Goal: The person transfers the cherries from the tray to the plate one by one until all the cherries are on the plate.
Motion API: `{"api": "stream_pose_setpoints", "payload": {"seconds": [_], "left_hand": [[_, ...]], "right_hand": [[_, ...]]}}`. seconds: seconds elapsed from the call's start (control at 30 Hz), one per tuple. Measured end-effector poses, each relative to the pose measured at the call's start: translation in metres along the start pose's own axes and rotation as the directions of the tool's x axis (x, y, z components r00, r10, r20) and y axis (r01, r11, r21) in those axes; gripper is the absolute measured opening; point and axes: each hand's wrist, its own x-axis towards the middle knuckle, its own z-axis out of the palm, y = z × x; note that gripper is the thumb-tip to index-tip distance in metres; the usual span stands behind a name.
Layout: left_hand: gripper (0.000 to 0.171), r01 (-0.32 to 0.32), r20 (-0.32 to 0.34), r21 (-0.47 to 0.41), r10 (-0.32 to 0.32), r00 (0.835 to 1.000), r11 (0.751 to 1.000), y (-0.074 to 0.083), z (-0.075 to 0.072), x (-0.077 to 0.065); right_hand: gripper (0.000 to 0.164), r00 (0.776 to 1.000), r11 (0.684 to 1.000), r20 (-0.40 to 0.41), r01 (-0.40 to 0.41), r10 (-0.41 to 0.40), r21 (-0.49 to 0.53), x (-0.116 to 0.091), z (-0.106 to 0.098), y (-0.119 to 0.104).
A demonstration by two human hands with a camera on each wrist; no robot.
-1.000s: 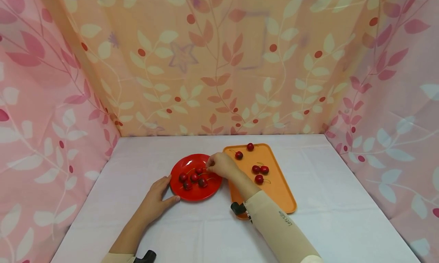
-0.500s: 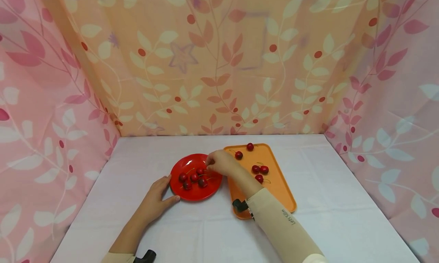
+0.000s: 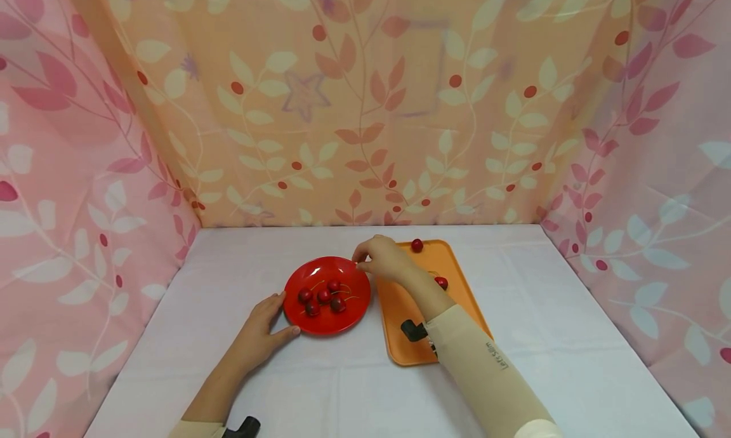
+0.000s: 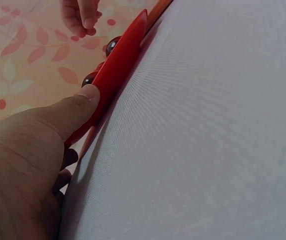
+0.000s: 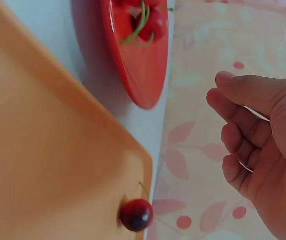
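My left hand (image 3: 259,339) holds the red plate (image 3: 331,325) at its left side. In the left wrist view its thumb (image 4: 88,97) presses on the rim. Several cherries (image 3: 324,296) with green stems lie grouped on the plate. Above the gap between the plate's right rim and the orange tray (image 3: 402,349) hovers my right hand (image 3: 388,260). Its thumb and index fingertip are close together, the other fingers loosely bent, nothing held. On the tray one cherry (image 3: 417,245) is near the far edge and another cherry (image 3: 441,283) shows beside my forearm.
A white cloth (image 3: 320,387) covers the table. Floral curtains (image 3: 365,108) stand at the back and both sides. My right forearm (image 3: 480,362) crosses above the tray and hides part of it. Dark wrist mounts (image 3: 414,330) sit on both wrists.
My right hand has risen off the cherries and moved back and right, from over the plate to beyond its right rim. The left hand and the plate have stayed in place.
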Motion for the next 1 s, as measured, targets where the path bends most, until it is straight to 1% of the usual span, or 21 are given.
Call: {"api": "stream_pose_setpoints", "payload": {"seconds": [0.27,0.4,0.5,0.6,0.8,1.0], "left_hand": [[0.099,0.016,0.006,0.006,-0.016,1.000,1.000,0.001,0.000,-0.001],[0.099,0.018,0.008,0.007,-0.018,1.000,1.000,0.001,0.000,-0.002],[0.099,0.018,0.008,0.006,-0.018,1.000,1.000,0.001,-0.001,-0.001],[0.099,0.016,0.008,0.007,-0.016,1.000,1.000,0.001,-0.001,-0.001],[0.099,0.018,0.013,0.009,-0.018,1.000,1.000,0.003,-0.002,-0.001],[0.098,0.021,0.012,0.010,-0.021,1.000,1.000,0.003,-0.001,-0.001]], "right_hand": [[0.013,0.997,0.999,-0.072,-0.011,0.008,-0.034,0.003,-0.020,0.015],[0.014,0.994,0.999,-0.103,-0.039,0.038,-0.013,0.004,-0.025,0.026],[0.014,0.991,0.997,-0.109,-0.083,0.083,0.008,0.005,-0.027,0.034],[0.015,0.987,0.994,-0.118,-0.111,0.113,0.023,0.007,-0.027,0.042],[0.016,0.981,0.991,-0.141,-0.127,0.132,0.049,0.012,-0.026,0.054],[0.015,0.977,0.988,-0.151,-0.151,0.153,0.024,0.015,-0.021,0.064]]}}
